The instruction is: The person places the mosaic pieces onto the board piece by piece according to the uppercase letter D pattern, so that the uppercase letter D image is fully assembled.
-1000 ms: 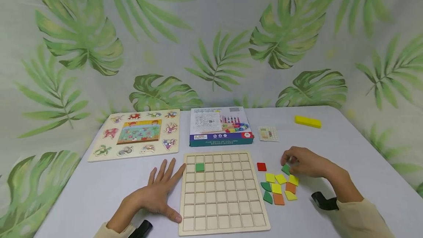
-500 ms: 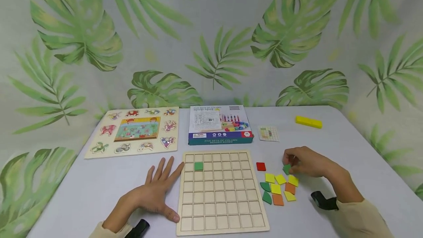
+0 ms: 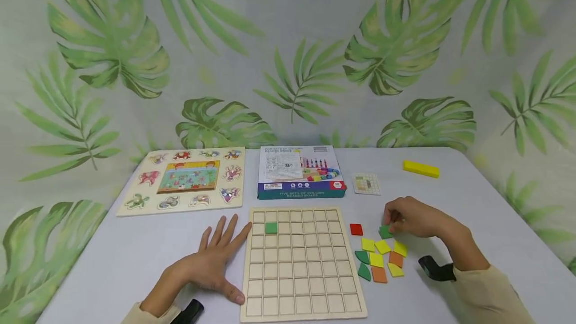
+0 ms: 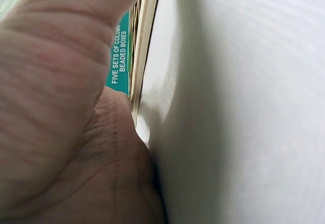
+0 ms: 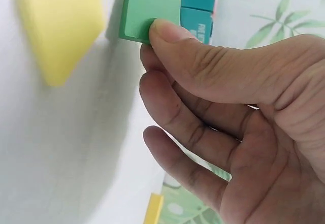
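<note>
My right hand [image 3: 416, 218] pinches a green square tile [image 5: 150, 10] between thumb and fingers, just above the table at the far end of a group of loose tiles. In the head view that green tile [image 3: 385, 232] shows below the fingertips. With fingers spread, my left hand [image 3: 211, 269] rests on the table, forefinger and thumb against the left edge of the wooden grid board [image 3: 292, 274]. One green square [image 3: 271, 228] sits in the board's second row, second column. In the left wrist view the thumb and palm [image 4: 56, 82] hide most of the board.
Yellow tiles [image 3: 376, 260], orange tiles [image 3: 379, 275], green curved-edge tiles [image 3: 362, 257] and a red square [image 3: 356, 229] lie right of the board. Behind stand a boxed toy [image 3: 300, 193], a pattern card [image 3: 366, 184], a yellow bar [image 3: 421, 169] and an animal peg puzzle [image 3: 148, 196].
The green tile in my right hand has shifted slightly left, off the yellow tile beside it. My left hand keeps its place at the board. The head view has wobbled a little.
</note>
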### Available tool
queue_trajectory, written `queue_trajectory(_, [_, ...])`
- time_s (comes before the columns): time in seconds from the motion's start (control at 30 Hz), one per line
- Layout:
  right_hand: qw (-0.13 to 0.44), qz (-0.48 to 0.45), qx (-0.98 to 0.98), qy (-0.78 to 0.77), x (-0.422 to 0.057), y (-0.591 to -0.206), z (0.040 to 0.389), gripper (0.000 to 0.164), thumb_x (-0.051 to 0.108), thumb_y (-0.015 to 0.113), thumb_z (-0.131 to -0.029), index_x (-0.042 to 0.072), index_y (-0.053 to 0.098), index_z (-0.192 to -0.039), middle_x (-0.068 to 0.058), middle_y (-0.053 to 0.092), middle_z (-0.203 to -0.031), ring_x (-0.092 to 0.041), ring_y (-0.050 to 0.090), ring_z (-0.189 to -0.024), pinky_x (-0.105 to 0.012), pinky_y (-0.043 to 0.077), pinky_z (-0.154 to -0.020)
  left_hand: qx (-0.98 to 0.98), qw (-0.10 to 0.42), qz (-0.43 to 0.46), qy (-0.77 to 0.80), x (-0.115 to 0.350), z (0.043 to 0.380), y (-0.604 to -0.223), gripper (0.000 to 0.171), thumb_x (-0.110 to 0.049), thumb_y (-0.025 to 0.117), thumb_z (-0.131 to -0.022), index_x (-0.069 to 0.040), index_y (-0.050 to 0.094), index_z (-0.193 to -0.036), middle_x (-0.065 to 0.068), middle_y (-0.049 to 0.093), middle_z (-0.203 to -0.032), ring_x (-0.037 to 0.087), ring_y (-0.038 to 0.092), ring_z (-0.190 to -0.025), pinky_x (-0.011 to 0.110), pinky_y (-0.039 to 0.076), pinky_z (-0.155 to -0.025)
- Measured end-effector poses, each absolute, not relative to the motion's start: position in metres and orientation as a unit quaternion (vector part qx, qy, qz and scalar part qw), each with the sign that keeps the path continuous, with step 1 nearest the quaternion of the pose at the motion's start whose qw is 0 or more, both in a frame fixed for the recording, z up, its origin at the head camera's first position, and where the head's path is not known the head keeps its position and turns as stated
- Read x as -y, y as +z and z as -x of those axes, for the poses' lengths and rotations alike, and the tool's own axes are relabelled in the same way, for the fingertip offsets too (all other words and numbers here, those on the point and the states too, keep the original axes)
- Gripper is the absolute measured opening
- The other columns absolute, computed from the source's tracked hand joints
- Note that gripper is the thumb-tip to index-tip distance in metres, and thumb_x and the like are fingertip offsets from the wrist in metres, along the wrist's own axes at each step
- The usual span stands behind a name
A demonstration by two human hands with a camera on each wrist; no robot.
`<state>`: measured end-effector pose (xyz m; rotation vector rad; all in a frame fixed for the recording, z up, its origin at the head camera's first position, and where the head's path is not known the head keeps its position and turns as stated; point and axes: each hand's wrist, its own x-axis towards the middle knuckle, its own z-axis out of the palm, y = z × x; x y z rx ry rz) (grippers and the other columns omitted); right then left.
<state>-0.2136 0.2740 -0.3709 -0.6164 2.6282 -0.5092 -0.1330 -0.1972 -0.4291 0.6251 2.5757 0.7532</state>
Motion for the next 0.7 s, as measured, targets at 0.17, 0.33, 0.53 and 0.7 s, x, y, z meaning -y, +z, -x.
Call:
queue_trajectory(0.17, [0.188,0.249,-0.930,-0.196,-0.264,-0.367,0.215,0.010,0.005,0.074,-0.088,0.010,0.065,-0.088,0.005,0.064,-0.087,-0.012,0.054,-0.079,-0.029,0.052,-0.075,-0.923,0.191,-0.212,0.258,0.197,0.134,-0.438,0.148,-0.077,0.083,-0.049,-0.028,0.002,-0.162,0.018,-0.016,-0.167,0.042,-0.026,-0.150,0.067,-0.019,-0.112])
queue_trajectory(0.33, [0.179,0.263,-0.927,-0.200,-0.254,-0.367,0.219,0.009,0.005,0.072,-0.090,0.011,0.065,-0.088,0.006,0.064,-0.086,-0.011,0.053,-0.078,-0.026,0.050,-0.073,-0.920,0.195,-0.210,0.265,0.196,0.133,-0.436,0.148,-0.076,0.084,-0.049,-0.026,0.002,-0.162,0.018,-0.017,-0.166,0.041,-0.026,-0.150,0.066,-0.021,-0.112])
queue_trajectory(0.53, [0.156,0.289,-0.922,-0.203,-0.240,-0.365,0.223,0.009,0.008,0.071,-0.091,0.013,0.064,-0.088,0.007,0.064,-0.085,-0.009,0.052,-0.077,-0.026,0.049,-0.073,-0.918,0.196,-0.212,0.270,0.196,0.134,-0.431,0.148,-0.075,0.084,-0.050,-0.025,0.002,-0.162,0.019,-0.018,-0.166,0.042,-0.027,-0.150,0.067,-0.021,-0.112])
queue_trajectory(0.7, [0.145,0.308,-0.916,-0.214,-0.226,-0.362,0.225,0.009,0.008,0.070,-0.093,0.013,0.063,-0.089,0.007,0.064,-0.086,-0.009,0.054,-0.079,-0.026,0.050,-0.073,-0.924,0.195,-0.208,0.256,0.196,0.135,-0.433,0.148,-0.076,0.084,-0.049,-0.026,0.002,-0.162,0.016,-0.018,-0.166,0.041,-0.026,-0.150,0.066,-0.020,-0.113])
